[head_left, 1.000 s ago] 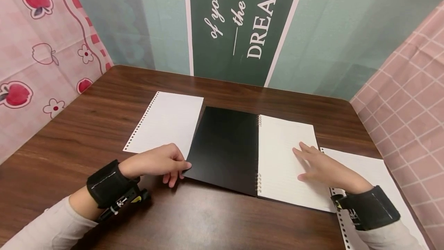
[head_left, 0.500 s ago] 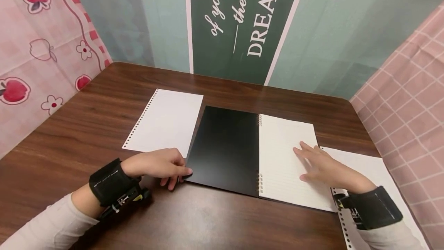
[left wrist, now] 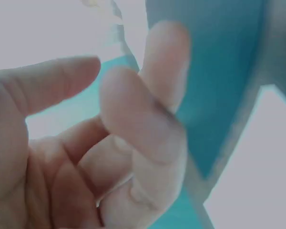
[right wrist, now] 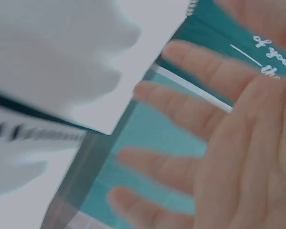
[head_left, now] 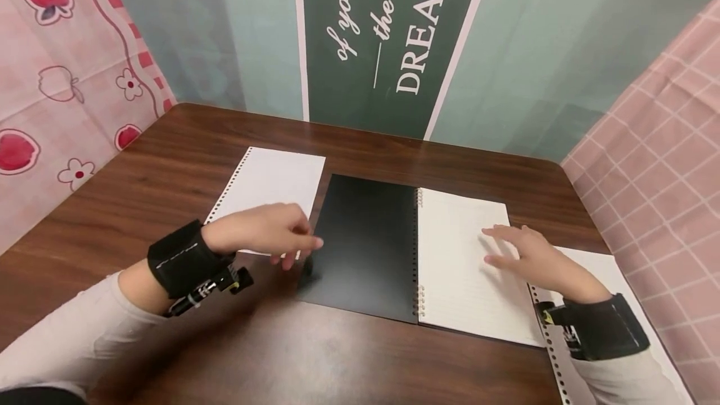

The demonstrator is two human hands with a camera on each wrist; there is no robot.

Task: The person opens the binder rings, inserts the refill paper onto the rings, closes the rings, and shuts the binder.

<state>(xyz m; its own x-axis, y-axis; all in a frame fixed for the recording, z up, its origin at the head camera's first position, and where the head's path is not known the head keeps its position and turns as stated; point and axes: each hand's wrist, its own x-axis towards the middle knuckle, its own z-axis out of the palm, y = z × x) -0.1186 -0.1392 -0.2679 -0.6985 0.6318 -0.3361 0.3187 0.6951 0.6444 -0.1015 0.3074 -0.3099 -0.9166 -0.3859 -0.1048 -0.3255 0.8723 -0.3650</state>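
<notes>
A spiral notebook lies spread on the table, its black cover (head_left: 365, 249) to the left and a cream lined page (head_left: 458, 261) to the right of the rings. My left hand (head_left: 269, 230) hovers at the cover's left edge, over the near corner of a white sheet. In the left wrist view its thumb (left wrist: 62, 83) stands apart from the loosely bent fingers, and nothing is between them. Over the right side of the page is my right hand (head_left: 531, 261), fingers spread. The right wrist view shows those fingers (right wrist: 181, 102) extended and holding nothing.
A loose punched sheet (head_left: 275, 177) lies left of the notebook, its holes along the left. Another punched sheet (head_left: 590, 267) lies at the right, partly under my right forearm. Printed cloth hangs behind and on both sides of the brown wooden table (head_left: 349, 367).
My left hand has let go of the black cover's near left corner and risen away from it. The right hand has stayed over the page, rising slightly.
</notes>
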